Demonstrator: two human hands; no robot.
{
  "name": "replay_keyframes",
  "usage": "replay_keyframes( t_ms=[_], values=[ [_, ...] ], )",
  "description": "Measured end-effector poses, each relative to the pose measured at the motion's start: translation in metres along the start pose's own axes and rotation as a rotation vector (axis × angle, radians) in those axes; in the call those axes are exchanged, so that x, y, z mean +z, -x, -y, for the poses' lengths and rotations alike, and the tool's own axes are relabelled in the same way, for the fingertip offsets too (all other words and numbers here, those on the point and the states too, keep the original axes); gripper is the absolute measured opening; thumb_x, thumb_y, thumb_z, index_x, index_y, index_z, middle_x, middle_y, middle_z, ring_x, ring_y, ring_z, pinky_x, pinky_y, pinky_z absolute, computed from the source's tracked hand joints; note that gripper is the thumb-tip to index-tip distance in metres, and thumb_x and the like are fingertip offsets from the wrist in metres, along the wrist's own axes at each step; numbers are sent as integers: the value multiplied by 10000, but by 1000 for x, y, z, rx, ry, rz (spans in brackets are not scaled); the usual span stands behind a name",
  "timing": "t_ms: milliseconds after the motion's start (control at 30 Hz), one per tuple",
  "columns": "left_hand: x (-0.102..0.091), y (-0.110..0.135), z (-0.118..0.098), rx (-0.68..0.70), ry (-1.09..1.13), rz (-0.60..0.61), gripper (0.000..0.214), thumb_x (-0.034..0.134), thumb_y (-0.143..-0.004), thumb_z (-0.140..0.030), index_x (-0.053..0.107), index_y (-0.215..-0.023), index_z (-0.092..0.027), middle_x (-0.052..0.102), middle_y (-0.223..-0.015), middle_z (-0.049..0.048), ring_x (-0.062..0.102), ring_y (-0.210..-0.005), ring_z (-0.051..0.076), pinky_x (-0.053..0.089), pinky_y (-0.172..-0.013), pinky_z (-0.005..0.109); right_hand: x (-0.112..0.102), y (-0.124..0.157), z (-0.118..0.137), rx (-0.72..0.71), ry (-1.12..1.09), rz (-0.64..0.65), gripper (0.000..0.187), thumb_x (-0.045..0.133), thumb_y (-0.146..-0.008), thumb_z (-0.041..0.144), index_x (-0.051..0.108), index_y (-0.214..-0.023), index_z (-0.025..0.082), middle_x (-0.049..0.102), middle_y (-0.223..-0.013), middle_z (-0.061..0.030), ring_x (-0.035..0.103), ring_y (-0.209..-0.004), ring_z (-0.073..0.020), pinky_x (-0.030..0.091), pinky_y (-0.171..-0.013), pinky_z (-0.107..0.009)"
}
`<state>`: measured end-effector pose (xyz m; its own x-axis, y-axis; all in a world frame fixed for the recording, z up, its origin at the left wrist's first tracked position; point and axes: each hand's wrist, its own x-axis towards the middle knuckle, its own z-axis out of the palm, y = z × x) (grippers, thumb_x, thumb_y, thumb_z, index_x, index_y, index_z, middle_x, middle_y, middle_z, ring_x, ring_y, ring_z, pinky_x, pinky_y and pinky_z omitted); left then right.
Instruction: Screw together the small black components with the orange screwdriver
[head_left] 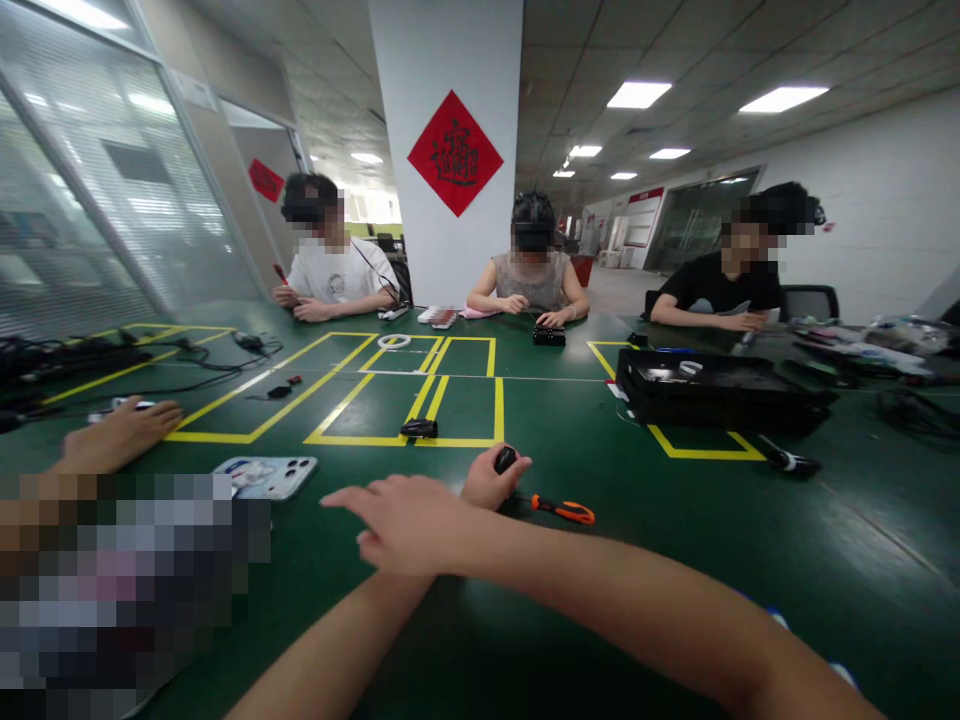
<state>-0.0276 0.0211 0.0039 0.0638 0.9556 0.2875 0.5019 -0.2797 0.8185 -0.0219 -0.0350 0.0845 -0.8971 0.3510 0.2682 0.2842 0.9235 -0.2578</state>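
My left hand (pixel 487 482) is closed around a small black rounded object (pixel 505 459), mostly hidden by the fingers and palm. Crossing over my left forearm, my right hand (pixel 409 518) is open, with its index finger stretched out to the left and nothing visible in it. Just right of my left hand, an orange and black screwdriver (pixel 564 510) lies on the green table (pixel 637 620). A short black cylindrical part (pixel 418 428) rests on the yellow tape beyond my hands.
At left, a neighbour's hand (pixel 124 432) rests on the table near a phone (pixel 274 478). Several people wearing headsets sit opposite. A black tray (pixel 720 385) stands at right, with a black and white object (pixel 791 460) before it. Cables (pixel 82 360) lie far left.
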Motion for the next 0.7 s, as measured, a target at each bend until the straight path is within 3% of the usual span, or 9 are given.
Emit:
replay_keyframes(
  t_ms=[67, 133, 233, 400, 533, 633, 700],
  values=[
    [1, 1, 2, -17, 106, 16, 323, 460, -747, -469, 590, -733, -174, 496, -478, -54, 465, -426, 108, 399, -452, 191, 26, -41, 8, -87, -52, 220, 599, 403, -801, 222, 205, -1362, 299, 563, -1122, -79, 582, -897, -253, 469, -646, -338],
    [1, 3, 2, -20, 176, 21, 292, 519, -732, -464, 556, -741, -175, 501, -496, -54, 468, -447, 99, 389, -482, 194, 48, -70, 11, -105, -65, 350, 647, 401, -792, 209, 147, -1379, 306, 552, -1157, -95, 597, -894, -257, 477, -599, -313],
    [0, 4, 3, 10, 166, 10, 297, 517, -744, -470, 545, -733, -175, 510, -522, -45, 482, -490, 104, 390, -534, 210, 70, -96, 13, -73, -33, 365, 677, 412, -778, 214, 123, -1380, 326, 543, -1182, -106, 586, -941, -295, 488, -600, -347],
    [0, 5, 3, 42, 132, -6, 301, 502, -760, -473, 532, -724, -176, 502, -527, -45, 477, -500, 106, 379, -560, 220, 88, -110, 14, -63, -9, 303, 599, 399, -791, 249, 209, -1350, 354, 500, -1238, -96, 543, -1013, -317, 492, -642, -404],
    [0, 5, 3, 45, 128, -4, 289, 505, -763, -462, 529, -718, -177, 503, -523, -47, 476, -496, 106, 375, -556, 213, 79, -103, 21, -49, 10, 269, 623, 430, -788, 265, 191, -1358, 343, 497, -1234, -102, 546, -1007, -322, 482, -678, -429],
    [-1, 5, 0, 42, 133, -2, 274, 510, -758, -447, 540, -720, -177, 508, -523, -51, 477, -491, 105, 377, -544, 200, 48, -71, 28, 19, 2, 51, 655, 440, -802, 298, 138, -1382, 266, 539, -1175, -113, 585, -921, -290, 481, -676, -407],
    [-1, 6, -5, 18, 118, -11, 263, 524, -740, -433, 557, -707, -174, 514, -523, -52, 475, -495, 108, 382, -534, 191, 18, -36, 28, 141, 36, -101, 578, 438, -819, 317, 252, -1349, 178, 577, -1117, -101, 582, -896, -255, 476, -696, -373]
  ],
)
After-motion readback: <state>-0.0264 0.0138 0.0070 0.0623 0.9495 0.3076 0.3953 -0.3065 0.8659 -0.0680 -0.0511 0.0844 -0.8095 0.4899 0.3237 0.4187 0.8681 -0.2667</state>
